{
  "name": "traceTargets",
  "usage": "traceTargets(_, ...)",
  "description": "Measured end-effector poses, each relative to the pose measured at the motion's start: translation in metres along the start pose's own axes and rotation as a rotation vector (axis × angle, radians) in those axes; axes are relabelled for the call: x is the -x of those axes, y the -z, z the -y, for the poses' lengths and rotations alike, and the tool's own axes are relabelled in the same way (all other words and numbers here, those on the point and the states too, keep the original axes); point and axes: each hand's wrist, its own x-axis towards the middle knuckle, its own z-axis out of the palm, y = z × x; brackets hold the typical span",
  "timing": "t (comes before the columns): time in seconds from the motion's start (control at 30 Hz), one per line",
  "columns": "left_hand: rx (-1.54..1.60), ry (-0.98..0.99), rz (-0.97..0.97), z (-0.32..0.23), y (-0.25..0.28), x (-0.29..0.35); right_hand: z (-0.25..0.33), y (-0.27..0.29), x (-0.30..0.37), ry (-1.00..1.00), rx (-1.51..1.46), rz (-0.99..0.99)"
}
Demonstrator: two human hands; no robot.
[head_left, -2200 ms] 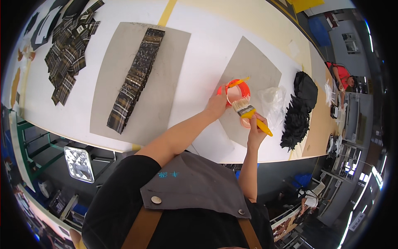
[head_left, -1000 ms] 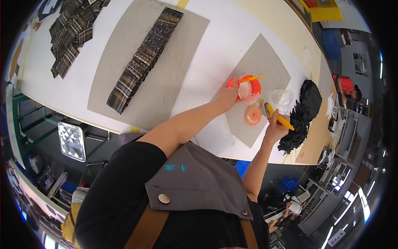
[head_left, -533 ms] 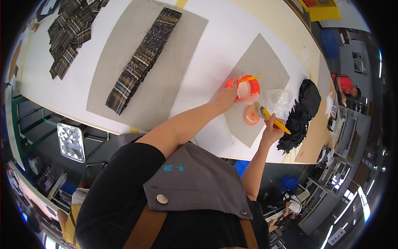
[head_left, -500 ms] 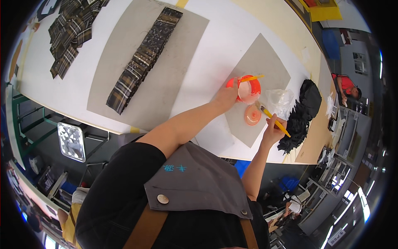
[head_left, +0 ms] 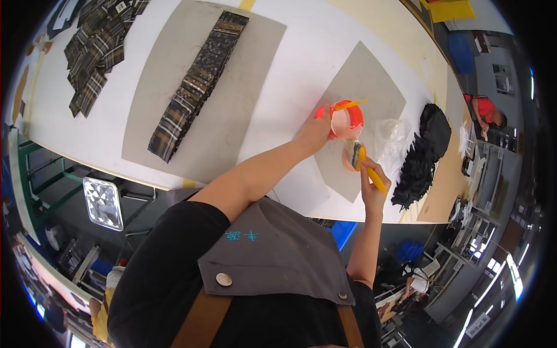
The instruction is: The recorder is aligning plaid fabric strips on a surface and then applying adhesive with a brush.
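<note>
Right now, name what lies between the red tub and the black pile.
In the head view, a crumpled clear plastic bag lies between them.

- Blue characters [head_left: 242, 235] on the grey apron [head_left: 278, 264], near its left edge.
- A white label [head_left: 120, 7], too small to read, on plaid pieces [head_left: 96, 52] toward the table's [head_left: 293, 81] left end.
- A white sign [head_left: 478, 325] with dark characters, mount unclear.

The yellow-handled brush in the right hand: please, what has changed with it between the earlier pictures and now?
The right hand has swung left and turned the yellow-handled brush: its broad side shows more, and the bristles now cover more of the lid, below the red pot. Nothing was newly grasped or released. The left hand stays at the pot; the plaid stack lies as before.
</note>
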Motion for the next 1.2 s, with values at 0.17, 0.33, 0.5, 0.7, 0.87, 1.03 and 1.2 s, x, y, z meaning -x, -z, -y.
traceTargets(0.17, -0.022, 0.013, -0.02, 0.002, -0.004, -0.002, -0.022, 0.008, -0.01, -0.057, -0.181, -0.254)
traceTargets(0.33, 0.029, -0.024, -0.025, 0.002, -0.009, -0.007, -0.051, -0.036, -0.034, -0.267, -0.596, -0.336)
traceTargets(0.5, -0.013, 0.007, 0.002, -0.001, -0.001, -0.002, -0.048, -0.027, -0.017, -0.305, -0.59, -0.364)
traceTargets(0.7, -0.006, 0.033, 0.016, 0.0, 0.0, -0.001, -0.044, 0.004, -0.018, -0.253, -0.429, -0.406)
traceTargets(0.87, 0.015, 0.001, 0.016, -0.007, 0.007, 0.001, -0.04, -0.02, -0.051, -0.502, -0.822, -0.624)
traceTargets(1.03, 0.02, -0.06, -0.068, 0.002, -0.003, -0.001, -0.052, -0.037, -0.063, -0.454, -0.672, -0.635)
traceTargets(1.2, 0.027, -0.039, -0.015, 0.001, 0.003, -0.001, -0.057, -0.023, -0.061, -0.263, -0.467, -0.495)
